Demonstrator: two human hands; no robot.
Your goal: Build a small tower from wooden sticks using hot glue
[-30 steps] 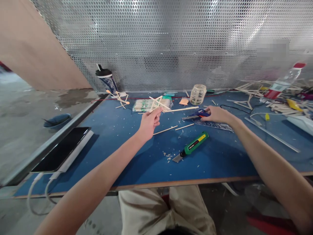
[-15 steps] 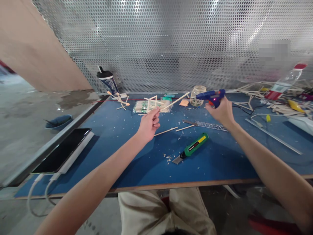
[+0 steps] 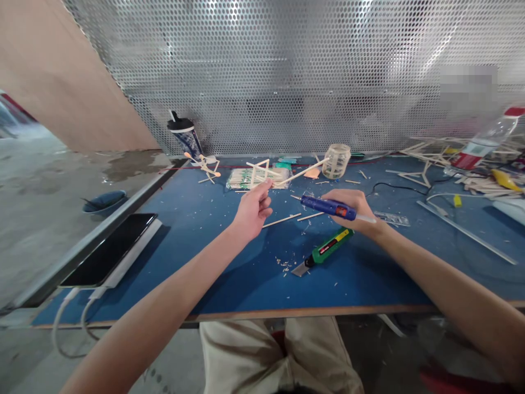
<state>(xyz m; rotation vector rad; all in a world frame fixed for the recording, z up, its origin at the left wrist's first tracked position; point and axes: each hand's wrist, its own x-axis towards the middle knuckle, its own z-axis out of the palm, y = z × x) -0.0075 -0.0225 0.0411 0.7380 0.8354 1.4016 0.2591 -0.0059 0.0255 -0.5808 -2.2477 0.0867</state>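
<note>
We see the left hand (image 3: 251,210) pinching the stick frame (image 3: 262,174) beyond the green cutter (image 3: 324,253), the right hand (image 3: 356,210) gripping the glue gun (image 3: 328,207) just above it; a careless swing (nozzle's exposed) could burn fingers or knock the frame.

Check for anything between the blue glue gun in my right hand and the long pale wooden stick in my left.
Nothing visible stands between the blue glue gun in your right hand and the long pale wooden stick in your left hand. The green utility knife lies off that line, nearer you.
</note>
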